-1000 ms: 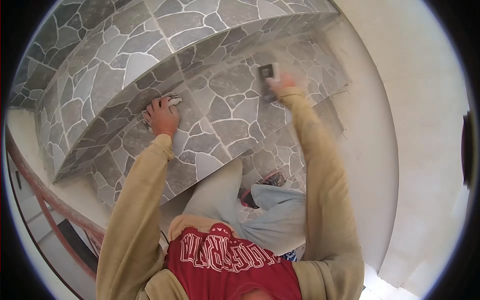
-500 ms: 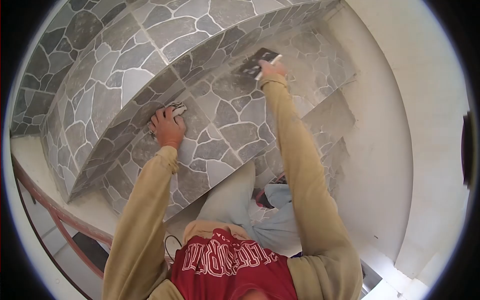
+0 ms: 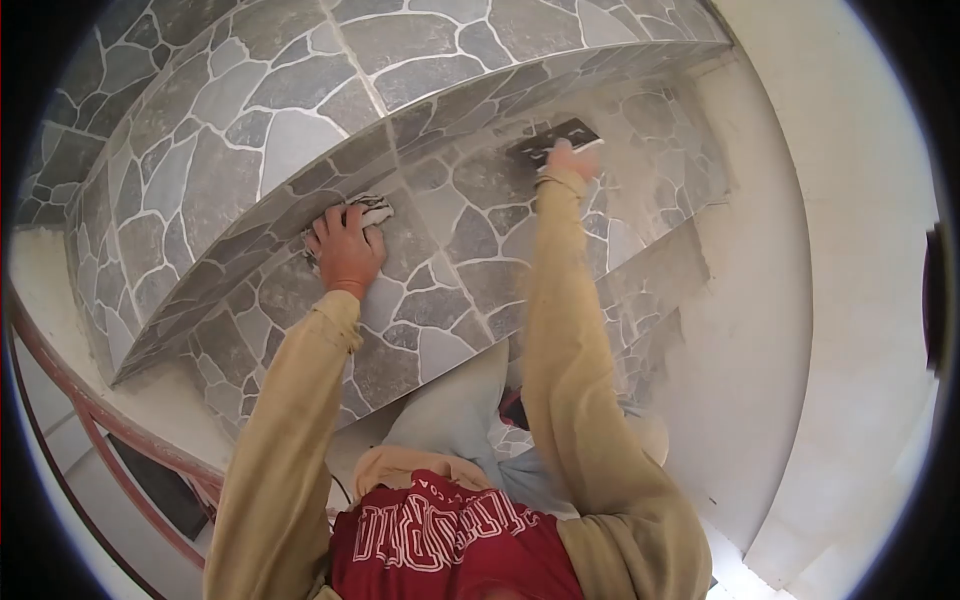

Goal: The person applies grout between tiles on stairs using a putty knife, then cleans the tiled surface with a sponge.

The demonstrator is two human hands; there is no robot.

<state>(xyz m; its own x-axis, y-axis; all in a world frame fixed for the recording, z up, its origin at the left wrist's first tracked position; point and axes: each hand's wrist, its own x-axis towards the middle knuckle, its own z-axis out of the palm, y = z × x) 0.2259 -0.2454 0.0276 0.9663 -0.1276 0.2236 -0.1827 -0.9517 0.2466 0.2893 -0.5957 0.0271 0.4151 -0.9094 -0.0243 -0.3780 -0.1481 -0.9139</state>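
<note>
My right hand point(image 3: 572, 162) is closed on a dark, flat, rectangular pad point(image 3: 574, 132) with pale marks and a light edge. The pad lies against the dusty tread near the foot of the riser; its exact kind cannot be made out. My left hand point(image 3: 348, 252) rests on a crumpled light-and-dark rag point(image 3: 377, 212), fingers bent over it, on the same stone-patterned tread point(image 3: 430, 310). Part of the rag is hidden under the palm.
A riser point(image 3: 290, 200) curves up behind both hands to a higher step point(image 3: 300, 130). Plain plaster wall point(image 3: 760, 300) stands on the right. On the left runs a reddish metal railing point(image 3: 90, 405). Lower steps lie beside my legs.
The pad in my right hand has turned to lie more sideways and shifted slightly right. My left hand stays on the rag. The whole view has tilted a little.
</note>
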